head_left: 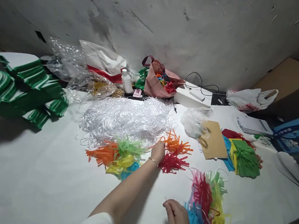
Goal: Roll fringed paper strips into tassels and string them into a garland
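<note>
Presently the left hand (pixel 158 151) curls at the orange tassel (pixel 176 145), red tassel (pixel 174 163) just nearer; whether it grips, I cannot tell. The right hand (pixel 178 217) pinches a thin strand (pixel 165 199) beside bunched tassels (pixel 202 197). Behind sprawls white string (pixel 128 119), with a plastic bag (pixel 193 121) and brown card (pixel 213 140) crowding rightward.

left hand (pixel 158 151): far forward, curled | right hand (pixel 178 217): close in, pinched
</note>
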### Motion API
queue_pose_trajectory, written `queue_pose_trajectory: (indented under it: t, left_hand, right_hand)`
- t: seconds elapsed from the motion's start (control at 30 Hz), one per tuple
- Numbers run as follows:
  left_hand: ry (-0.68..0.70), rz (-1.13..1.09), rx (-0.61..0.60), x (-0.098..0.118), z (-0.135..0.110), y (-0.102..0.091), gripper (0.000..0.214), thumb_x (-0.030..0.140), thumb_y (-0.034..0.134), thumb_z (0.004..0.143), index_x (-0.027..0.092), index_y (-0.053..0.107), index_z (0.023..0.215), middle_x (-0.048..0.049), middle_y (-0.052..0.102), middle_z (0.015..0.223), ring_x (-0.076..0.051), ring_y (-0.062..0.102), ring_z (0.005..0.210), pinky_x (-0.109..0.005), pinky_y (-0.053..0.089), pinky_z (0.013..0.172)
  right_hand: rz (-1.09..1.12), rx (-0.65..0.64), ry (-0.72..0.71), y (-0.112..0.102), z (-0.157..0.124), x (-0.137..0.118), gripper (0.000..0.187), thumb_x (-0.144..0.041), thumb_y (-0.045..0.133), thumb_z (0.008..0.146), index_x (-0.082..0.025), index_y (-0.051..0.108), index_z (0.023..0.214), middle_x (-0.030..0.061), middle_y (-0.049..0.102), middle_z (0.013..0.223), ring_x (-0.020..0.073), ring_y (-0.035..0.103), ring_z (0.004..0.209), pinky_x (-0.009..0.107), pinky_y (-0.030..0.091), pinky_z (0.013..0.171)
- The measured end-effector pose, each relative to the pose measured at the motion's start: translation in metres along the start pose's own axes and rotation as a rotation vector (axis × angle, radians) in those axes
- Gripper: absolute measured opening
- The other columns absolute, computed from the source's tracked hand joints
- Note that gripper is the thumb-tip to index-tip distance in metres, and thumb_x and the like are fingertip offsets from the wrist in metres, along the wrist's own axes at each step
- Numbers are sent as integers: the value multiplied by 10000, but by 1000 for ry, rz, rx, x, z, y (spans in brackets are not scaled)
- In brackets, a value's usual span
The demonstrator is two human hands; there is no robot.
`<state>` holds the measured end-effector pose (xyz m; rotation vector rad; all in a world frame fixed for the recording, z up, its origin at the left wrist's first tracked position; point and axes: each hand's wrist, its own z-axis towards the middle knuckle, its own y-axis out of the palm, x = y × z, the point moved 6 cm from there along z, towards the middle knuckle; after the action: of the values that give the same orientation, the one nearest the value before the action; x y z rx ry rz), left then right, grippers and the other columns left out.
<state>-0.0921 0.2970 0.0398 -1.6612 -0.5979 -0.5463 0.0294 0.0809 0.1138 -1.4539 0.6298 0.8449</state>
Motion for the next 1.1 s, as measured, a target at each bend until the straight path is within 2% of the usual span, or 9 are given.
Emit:
queue_pose_trajectory:
  t: [0.1, 0.2, 0.33, 0.47, 0.6, 0.8, 0.97, 1.0, 1.1]
  left_hand:
    - [80, -44, 77, -1, -24, -29, 139, 179, 505, 920, 149, 640, 923, -69, 659, 909, -203, 620, 863, -368, 499, 802]
    - [167, -98, 169, 0, -67, -69, 179, 156, 453, 909, 172, 629, 938, -79, 646, 931, -211, 607, 899, -345, 479, 817]
    - [217, -170, 266, 10, -139, -122, 180, 248, 444, 947, 186, 611, 969, -66, 637, 914, -191, 607, 813, -304, 489, 723]
    - [274, -297, 290, 28, -204, -154, 121, 258, 520, 931, 211, 632, 928, -41, 647, 842, -169, 600, 721, -271, 480, 648]
    - [294, -413, 244, 37, -246, -167, 119, 235, 535, 924, 223, 653, 912, -49, 676, 869, -182, 625, 790, -286, 508, 703]
    - [276, -502, 266, 33, -284, -172, 137, 231, 536, 923, 228, 655, 855, -44, 666, 822, -186, 626, 783, -296, 518, 708]
    - [156, -684, 334, 22, -300, -177, 97, 271, 599, 885, 212, 675, 873, -48, 663, 828, -182, 624, 752, -299, 532, 691]
    - [114, -767, 317, 20, -301, -175, 111, 287, 634, 863, 208, 678, 928, -51, 672, 851, -186, 633, 763, -300, 540, 691]
    - [3, -1027, 223, 19, -301, -159, 333, 321, 733, 786, 205, 659, 1089, -76, 701, 985, -213, 655, 878, -322, 559, 765]
  right_hand:
    - [19, 26, 45, -7, 10, -1, 428, -451, 363, 1008, -217, 662, 812, 53, 707, 735, 207, 686, 677, 262, 523, 615]
    - [59, 82, 44, -14, 23, -12, 350, -399, 406, 1003, -204, 674, 891, 74, 732, 838, 211, 705, 766, 269, 554, 686]
    - [90, 110, -164, -17, 43, -51, 266, -292, 423, 1002, -192, 644, 1110, 97, 735, 1046, 211, 705, 959, 293, 560, 832]
    - [46, 13, -414, -12, 49, -96, 302, -237, 434, 1000, -193, 560, 1271, 102, 715, 1129, 203, 698, 989, 308, 549, 859]
    - [-34, -134, -527, -7, 36, -126, 246, -262, 438, 1010, -198, 622, 1161, 82, 744, 977, 190, 707, 857, 289, 536, 766]
    - [-135, -165, -589, -16, 4, -150, 244, -250, 406, 1018, -171, 636, 1008, 65, 721, 811, 170, 676, 685, 261, 481, 637]
    - [-97, -165, -512, -27, -9, -145, 240, -252, 400, 1019, -193, 625, 962, 46, 706, 809, 156, 658, 681, 246, 462, 634]
    - [-79, -159, -501, -28, -12, -144, 233, -251, 402, 1017, -196, 621, 958, 46, 707, 820, 157, 657, 687, 245, 462, 634]
    - [-36, -112, -484, -29, -20, -142, 202, -242, 423, 1005, -195, 613, 954, 49, 706, 828, 160, 652, 686, 249, 465, 634]
